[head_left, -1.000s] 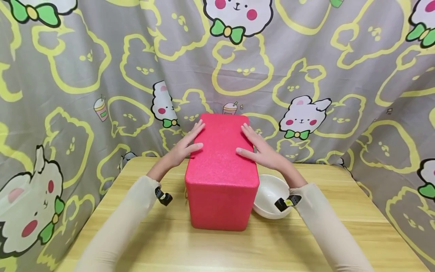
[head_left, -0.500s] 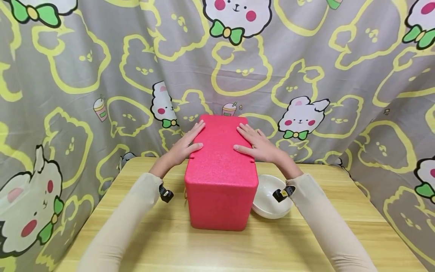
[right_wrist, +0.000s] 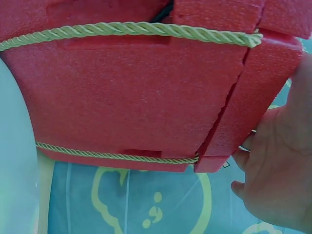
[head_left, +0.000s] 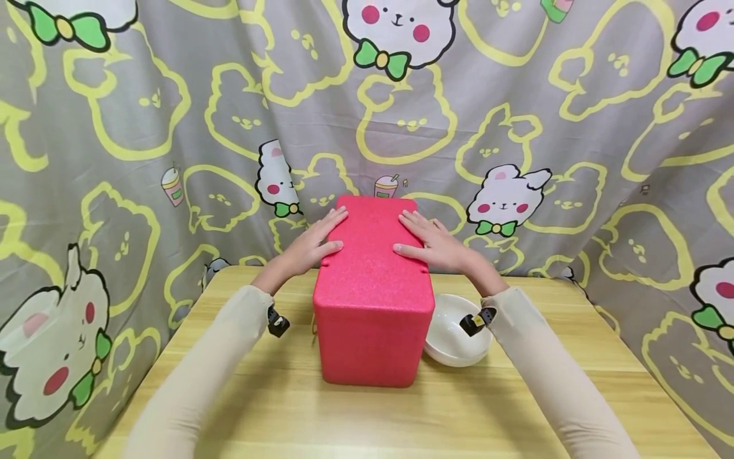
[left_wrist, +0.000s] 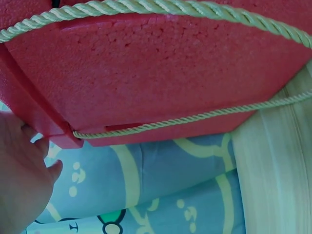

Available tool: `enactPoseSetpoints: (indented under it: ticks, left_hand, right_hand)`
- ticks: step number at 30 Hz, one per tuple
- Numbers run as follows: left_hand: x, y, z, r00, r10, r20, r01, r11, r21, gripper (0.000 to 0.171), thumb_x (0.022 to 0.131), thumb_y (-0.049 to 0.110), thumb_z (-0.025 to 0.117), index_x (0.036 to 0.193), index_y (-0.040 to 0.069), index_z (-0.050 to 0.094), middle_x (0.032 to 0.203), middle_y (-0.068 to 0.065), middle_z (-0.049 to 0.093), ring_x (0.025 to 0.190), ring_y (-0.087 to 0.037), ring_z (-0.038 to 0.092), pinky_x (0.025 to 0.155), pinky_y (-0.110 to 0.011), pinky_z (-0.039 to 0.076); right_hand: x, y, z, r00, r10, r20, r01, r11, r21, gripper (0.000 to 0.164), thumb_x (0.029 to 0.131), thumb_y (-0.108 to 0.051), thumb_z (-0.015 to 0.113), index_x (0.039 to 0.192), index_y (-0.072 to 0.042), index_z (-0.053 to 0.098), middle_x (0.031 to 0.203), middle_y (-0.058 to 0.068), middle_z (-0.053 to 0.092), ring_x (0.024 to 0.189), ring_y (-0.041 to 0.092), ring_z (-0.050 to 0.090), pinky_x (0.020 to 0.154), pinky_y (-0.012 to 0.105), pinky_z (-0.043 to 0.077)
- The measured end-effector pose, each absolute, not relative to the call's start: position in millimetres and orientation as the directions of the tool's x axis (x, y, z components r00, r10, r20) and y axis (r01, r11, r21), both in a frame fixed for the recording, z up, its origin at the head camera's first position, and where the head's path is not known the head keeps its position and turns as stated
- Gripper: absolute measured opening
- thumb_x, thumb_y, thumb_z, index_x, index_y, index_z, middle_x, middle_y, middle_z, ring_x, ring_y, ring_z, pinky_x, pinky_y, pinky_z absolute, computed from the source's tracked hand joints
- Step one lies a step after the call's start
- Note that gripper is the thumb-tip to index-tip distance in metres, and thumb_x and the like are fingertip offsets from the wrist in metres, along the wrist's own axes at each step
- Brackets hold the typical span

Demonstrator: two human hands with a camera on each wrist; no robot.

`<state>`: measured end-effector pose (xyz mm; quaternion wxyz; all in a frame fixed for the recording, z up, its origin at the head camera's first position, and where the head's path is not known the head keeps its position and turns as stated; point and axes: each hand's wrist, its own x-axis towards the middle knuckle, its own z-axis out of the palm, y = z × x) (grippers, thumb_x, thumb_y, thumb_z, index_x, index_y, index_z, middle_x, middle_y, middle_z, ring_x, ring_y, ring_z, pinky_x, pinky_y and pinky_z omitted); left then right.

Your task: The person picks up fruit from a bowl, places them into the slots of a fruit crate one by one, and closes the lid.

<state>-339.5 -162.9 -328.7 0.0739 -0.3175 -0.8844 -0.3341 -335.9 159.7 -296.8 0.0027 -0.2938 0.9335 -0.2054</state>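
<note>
A red foam box (head_left: 373, 347) with a fitted lid (head_left: 375, 274) stands upright on the wooden table, in the middle of the head view. My left hand (head_left: 308, 247) rests on the lid's left edge, its fingers straight over the top. On the opposite edge lies my right hand (head_left: 443, 248), fingers extended and thumb pointing inward. A twisted cord (left_wrist: 195, 119) runs along the box's left side in the left wrist view. Similar cord (right_wrist: 122, 30) runs along the other side in the right wrist view. What is inside the box is hidden.
A white bowl (head_left: 459, 338) sits against the right side of the box, below my right wrist. The wooden table (head_left: 275, 408) extends around both. A grey curtain (head_left: 229, 95) with yellow outlines hangs behind and at both sides.
My right hand has shifted slightly left, farther onto the lid. Small notches at the lid's side edges now show below the hands. My left hand has barely moved.
</note>
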Motion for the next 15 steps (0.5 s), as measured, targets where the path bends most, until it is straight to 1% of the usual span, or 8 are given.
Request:
enactPoseSetpoints:
  ticks: [3,8,11,15]
  left_hand:
    - [-343,-164,-325,-0.796,0.512,0.324,0.601,0.598,0.53,0.071,0.099,0.035,0.05,0.163,0.015,0.025,0.173,-0.004,0.015,0.161,-0.029,0.007,0.121,-0.066,0.02]
    - [-344,-165,-323,-0.796,0.517,0.314,0.604,0.645,0.468,0.071,0.1,0.039,0.05,0.163,0.016,0.026,0.172,-0.003,0.017,0.16,-0.03,0.009,0.124,-0.063,0.017]
    - [-343,-167,-324,-0.782,0.508,0.362,0.623,0.661,0.419,0.069,0.101,0.042,0.049,0.161,0.015,0.03,0.171,-0.005,0.02,0.16,-0.032,0.012,0.125,-0.061,0.015]
    - [-344,-174,-329,-0.747,0.447,0.493,0.648,0.654,0.389,0.066,0.102,0.042,0.046,0.16,0.012,0.034,0.169,-0.009,0.026,0.158,-0.036,0.017,0.125,-0.061,0.016]
  right_hand:
    - [-339,159,-292,-0.831,-0.548,0.097,-0.541,0.754,-0.373,0.087,0.095,-0.055,0.054,0.164,-0.016,0.018,0.173,0.008,0.012,0.16,0.032,0.003,0.125,0.063,0.0]
    - [-336,159,-286,-0.831,-0.549,0.085,-0.543,0.769,-0.336,0.088,0.093,-0.057,0.056,0.163,-0.015,0.023,0.172,0.009,0.016,0.16,0.033,0.006,0.125,0.062,0.001]
    - [-334,162,-285,-0.831,-0.543,0.122,-0.552,0.776,-0.304,0.089,0.092,-0.06,0.056,0.163,-0.016,0.026,0.172,0.007,0.018,0.16,0.031,0.008,0.125,0.061,0.0]
    - [-331,174,-288,-0.831,-0.506,0.23,-0.555,0.783,-0.28,0.086,0.094,-0.061,0.054,0.163,-0.02,0.025,0.172,0.004,0.02,0.16,0.03,0.01,0.125,0.062,0.001]
